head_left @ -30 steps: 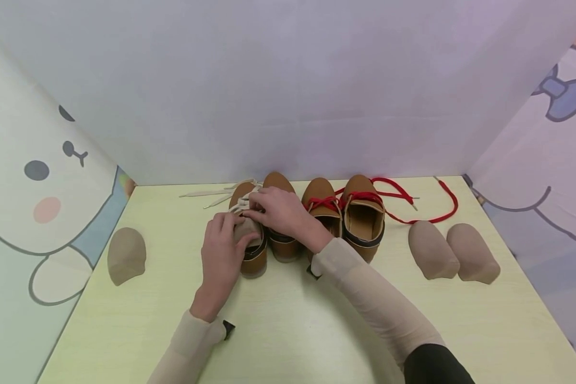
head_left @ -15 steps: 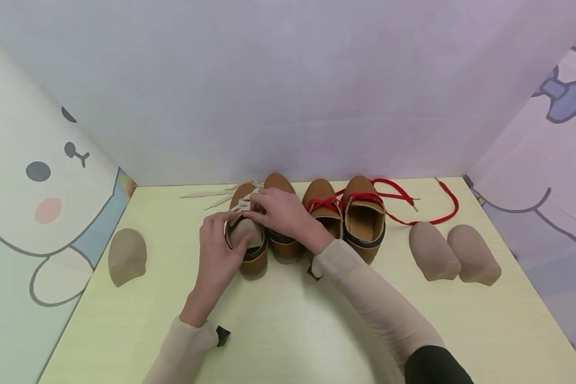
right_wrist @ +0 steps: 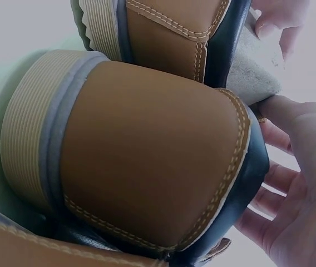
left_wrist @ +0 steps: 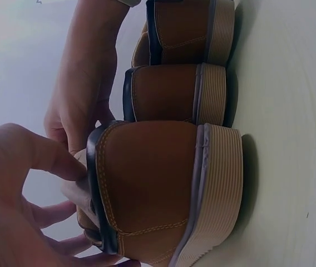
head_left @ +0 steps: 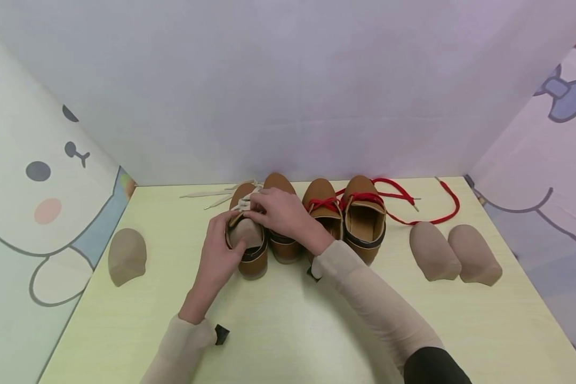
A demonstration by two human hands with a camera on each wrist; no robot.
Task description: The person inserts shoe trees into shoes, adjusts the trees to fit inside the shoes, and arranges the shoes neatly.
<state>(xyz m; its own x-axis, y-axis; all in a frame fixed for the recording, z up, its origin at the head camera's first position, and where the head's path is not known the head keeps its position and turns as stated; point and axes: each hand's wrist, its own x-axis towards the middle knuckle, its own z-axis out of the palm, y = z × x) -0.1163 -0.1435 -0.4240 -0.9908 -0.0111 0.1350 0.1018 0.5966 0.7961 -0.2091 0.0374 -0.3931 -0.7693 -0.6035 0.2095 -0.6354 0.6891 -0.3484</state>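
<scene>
In the head view a brown shoe [head_left: 253,262] with white laces [head_left: 244,204] stands leftmost in a row, heel toward me. A beige shoe insert [head_left: 246,233] sits inside its opening. My left hand [head_left: 217,249] grips the shoe's left collar, thumb against the insert; the left wrist view shows this thumb [left_wrist: 58,161] on the insert's back part. From the right, my right hand [head_left: 284,214] pinches the shoe's tongue area, its fingertips partly hidden. The right wrist view shows my right thumb [right_wrist: 283,108] close to the insert's edge [right_wrist: 255,69].
A second brown shoe [head_left: 284,252] stands right beside it. Two more brown shoes [head_left: 365,224] with red laces [head_left: 442,213] follow to the right. One loose insert [head_left: 127,257] lies at the left, and two more inserts [head_left: 434,252] lie at the right. A wall closes the table's back.
The left hand's fingers and thumb have shifted off the insert's top toward the collar, uncovering more of the insert. My left forearm has moved slightly left. My right hand stays put.
</scene>
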